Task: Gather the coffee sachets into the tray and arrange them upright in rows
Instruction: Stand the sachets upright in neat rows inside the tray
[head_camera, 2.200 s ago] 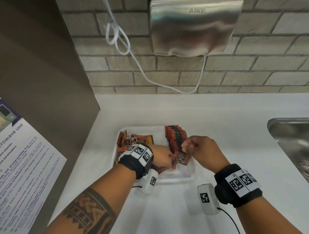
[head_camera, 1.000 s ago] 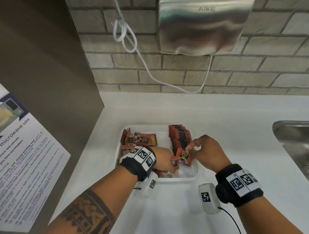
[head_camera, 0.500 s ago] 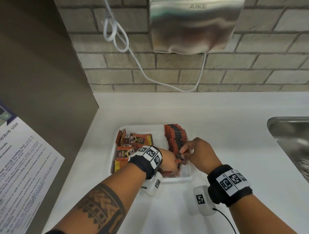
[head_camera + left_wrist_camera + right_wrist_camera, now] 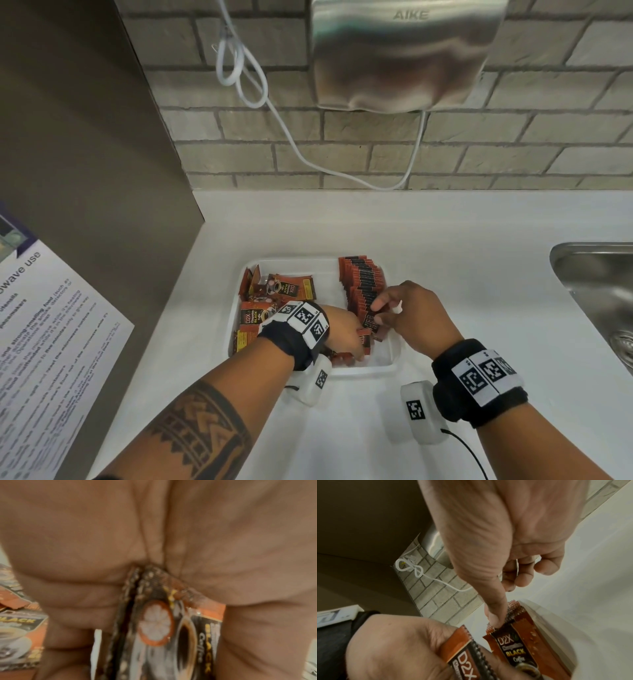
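Gripping a small bundle of sachets (image 4: 363, 340) low in the tray (image 4: 394, 363), the left hand (image 4: 342, 330) has fingers curled round them; loose sachets (image 4: 274, 291) lie flat just to its left. Right of it, the right hand (image 4: 411, 313) pinches the top of one sachet (image 4: 371, 320) at the near end of the upright row (image 4: 361, 284) along the tray's right side. The step looks like seating that sachet into the row. Next, the left hand would likely feed another across, kept upright and snug so the row does not topple.
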Demonstrator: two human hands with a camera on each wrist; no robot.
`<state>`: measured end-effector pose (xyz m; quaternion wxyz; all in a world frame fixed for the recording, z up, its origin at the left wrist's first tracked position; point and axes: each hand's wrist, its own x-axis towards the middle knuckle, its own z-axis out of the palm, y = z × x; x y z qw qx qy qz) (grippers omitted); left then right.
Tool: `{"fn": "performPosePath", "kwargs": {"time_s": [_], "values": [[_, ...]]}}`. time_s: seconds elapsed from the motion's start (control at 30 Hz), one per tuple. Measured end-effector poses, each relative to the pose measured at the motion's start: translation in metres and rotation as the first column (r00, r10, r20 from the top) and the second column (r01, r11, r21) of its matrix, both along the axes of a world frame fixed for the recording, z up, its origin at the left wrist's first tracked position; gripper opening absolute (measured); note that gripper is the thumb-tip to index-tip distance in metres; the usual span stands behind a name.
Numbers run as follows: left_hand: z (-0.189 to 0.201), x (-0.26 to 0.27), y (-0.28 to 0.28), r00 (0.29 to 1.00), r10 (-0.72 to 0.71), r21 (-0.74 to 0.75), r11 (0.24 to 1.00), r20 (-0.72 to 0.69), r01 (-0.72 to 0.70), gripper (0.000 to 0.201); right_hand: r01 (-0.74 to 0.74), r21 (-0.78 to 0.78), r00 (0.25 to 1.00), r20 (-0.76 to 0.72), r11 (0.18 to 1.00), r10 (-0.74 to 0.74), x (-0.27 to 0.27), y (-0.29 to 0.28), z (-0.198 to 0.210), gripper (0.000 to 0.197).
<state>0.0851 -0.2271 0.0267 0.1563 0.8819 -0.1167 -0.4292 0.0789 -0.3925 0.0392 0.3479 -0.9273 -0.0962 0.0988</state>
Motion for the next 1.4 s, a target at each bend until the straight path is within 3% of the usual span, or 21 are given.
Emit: {"fn": "performPosePath", "kwargs": {"time_s": [0.1,0.2,0.3,0.47,0.57,0.7,0.9,1.0,1.07,1.23,1.4], "values": [[0.000,0.002,0.015,1.000,0.021,-0.073,0.997,-0.002,-0.021,0.025,0.023,0.028,0.997,0.068,0.999,-0.025,0.001,-0.004,-0.002,0.012],[-0.002,0.005,0.032,0.992,0.123,-0.274,0.955,0.022,-0.112,0.028,0.007,0.133,0.998,0.060,0.991,-0.015,-0.001,-0.003,0.001,0.008],[-0.004,0.005,0.041,0.973,0.225,-0.430,0.885,0.058,-0.179,0.040,-0.019,0.270,1.000,-0.018,0.963,0.025,-0.006,0.004,0.005,0.011],[-0.003,-0.001,0.042,0.928,0.373,-0.619,0.726,-0.013,-0.301,0.048,-0.013,0.328,1.000,-0.016,0.945,0.019,-0.001,0.009,0.004,0.019],[-0.002,-0.005,0.047,0.926,0.366,-0.675,0.662,-0.091,-0.327,0.036,0.008,0.371,1.000,-0.006,0.928,-0.006,0.003,0.006,0.005,0.012],[-0.002,-0.004,0.056,0.927,0.374,-0.655,0.691,-0.041,-0.308,0.029,0.025,0.376,1.000,-0.016,0.926,-0.021,0.005,0.006,0.008,0.006],[-0.004,-0.005,0.053,0.914,0.404,-0.701,0.660,0.025,-0.272,0.020,0.032,0.361,0.997,0.049,0.932,-0.053,0.002,0.007,0.009,0.007],[-0.005,-0.004,0.057,0.911,0.409,-0.679,0.685,0.060,-0.263,0.015,0.041,0.377,0.995,0.064,0.926,-0.070,0.001,0.006,0.010,0.007],[-0.006,-0.003,0.063,0.912,0.395,-0.620,0.745,0.109,-0.248,0.024,0.043,0.353,0.992,0.094,0.935,-0.082,-0.001,0.005,0.011,0.008],[0.000,-0.002,0.074,0.952,0.211,-0.232,0.960,0.222,-0.159,0.034,0.011,0.133,0.990,0.140,0.991,-0.030,-0.006,0.000,0.009,0.017],[0.008,-0.004,0.057,0.987,0.104,-0.046,0.994,0.124,-0.099,0.043,-0.016,-0.021,0.989,0.147,1.000,0.018,-0.009,0.005,0.006,0.012]]}}
